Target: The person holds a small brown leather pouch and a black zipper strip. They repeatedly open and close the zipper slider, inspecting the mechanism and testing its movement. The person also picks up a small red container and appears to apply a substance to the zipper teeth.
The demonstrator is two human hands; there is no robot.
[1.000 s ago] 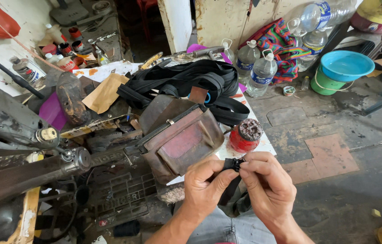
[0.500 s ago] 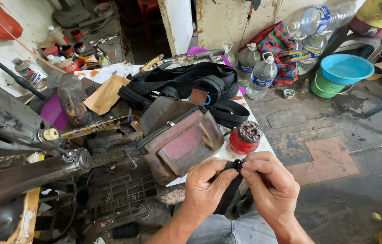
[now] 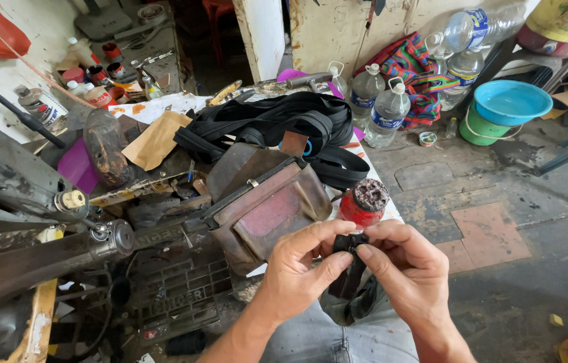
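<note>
1. We pinch a small black buckle [image 3: 350,242] between our left hand [image 3: 297,272] and right hand [image 3: 408,269], both grasping it
2. It sits over our lap, just before the red can [image 3: 363,204] and brown leather bag [image 3: 267,208] on the counter [image 3: 156,111]

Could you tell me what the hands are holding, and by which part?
Both hands, left and right, pinch the top end of a small black strap between their fingers.

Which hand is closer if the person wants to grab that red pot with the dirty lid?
Probably the right hand. The red pot stands just above its knuckles. The left hand sits farther over, by the brown leather bag. Both hands pinch a small black piece.
</note>
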